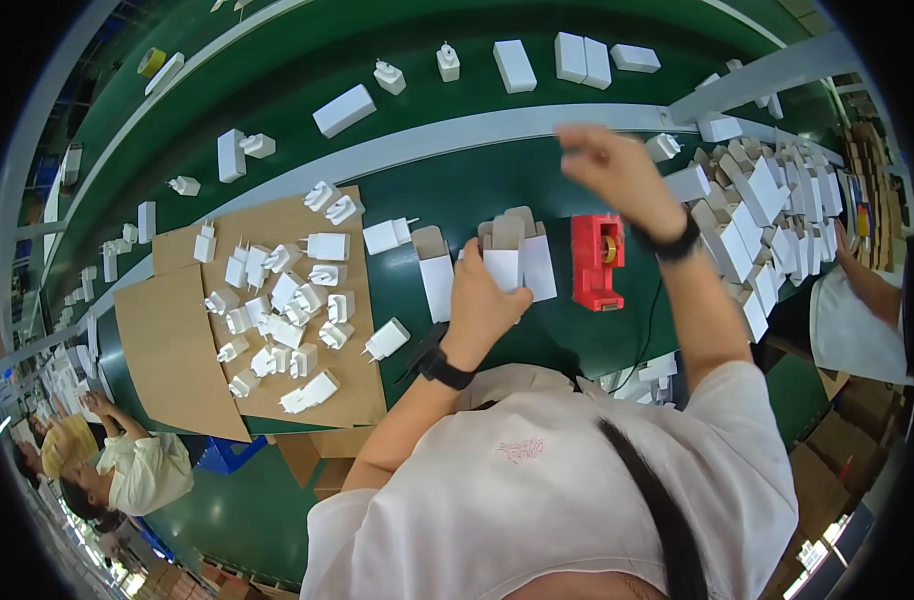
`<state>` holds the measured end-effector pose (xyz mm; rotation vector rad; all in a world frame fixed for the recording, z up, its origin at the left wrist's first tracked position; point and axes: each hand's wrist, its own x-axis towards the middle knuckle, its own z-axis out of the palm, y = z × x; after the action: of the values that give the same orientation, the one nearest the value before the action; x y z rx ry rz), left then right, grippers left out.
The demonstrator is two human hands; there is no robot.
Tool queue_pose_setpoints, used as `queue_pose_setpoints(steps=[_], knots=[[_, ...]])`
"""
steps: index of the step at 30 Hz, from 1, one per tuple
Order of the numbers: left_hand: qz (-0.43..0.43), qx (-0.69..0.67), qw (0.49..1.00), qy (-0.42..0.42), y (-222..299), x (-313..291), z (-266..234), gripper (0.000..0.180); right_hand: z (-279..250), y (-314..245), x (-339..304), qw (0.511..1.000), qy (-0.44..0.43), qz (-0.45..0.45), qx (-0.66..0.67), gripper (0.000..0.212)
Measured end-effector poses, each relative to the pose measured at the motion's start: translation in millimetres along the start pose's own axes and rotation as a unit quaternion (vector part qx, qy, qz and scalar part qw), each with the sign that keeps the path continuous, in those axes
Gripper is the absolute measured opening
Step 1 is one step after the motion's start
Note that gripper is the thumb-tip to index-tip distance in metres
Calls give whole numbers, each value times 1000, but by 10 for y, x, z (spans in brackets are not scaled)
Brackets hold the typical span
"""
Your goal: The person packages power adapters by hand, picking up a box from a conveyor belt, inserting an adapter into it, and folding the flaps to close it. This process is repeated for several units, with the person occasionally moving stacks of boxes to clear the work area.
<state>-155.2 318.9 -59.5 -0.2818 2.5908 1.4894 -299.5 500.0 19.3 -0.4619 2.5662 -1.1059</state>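
- Left hand [482,295] grips a small white box [501,268] with open brown flaps on the green table [457,190].
- Right hand [617,170] hangs raised above the red tape dispenser [597,262].
- White plug adapters [277,300] lie scattered over the cardboard sheet [177,350], left.
- Folded boxes [767,215] pile up right.

1 head-worn fisheye, steeply down over worktable [457,190]

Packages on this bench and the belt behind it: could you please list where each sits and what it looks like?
Open white cartons: upright under the left hand, brown flaps raised.
Closed white boxes: along the green belt, plain rectangular.
Heap of folded cartons: bench's right end, white and brown.
Right hand: raised, blurred.
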Motion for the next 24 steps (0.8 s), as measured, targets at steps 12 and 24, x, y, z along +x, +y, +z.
queue_pose_setpoints(steps=[12,24], knots=[[94,-138,984,-55,658,-300,-446,72,912,-590,-1025,868,143,4,475,45],[152,-123,980,25,648,-481,-524,64,992,-702,-1108,912,159,-175,336,29]])
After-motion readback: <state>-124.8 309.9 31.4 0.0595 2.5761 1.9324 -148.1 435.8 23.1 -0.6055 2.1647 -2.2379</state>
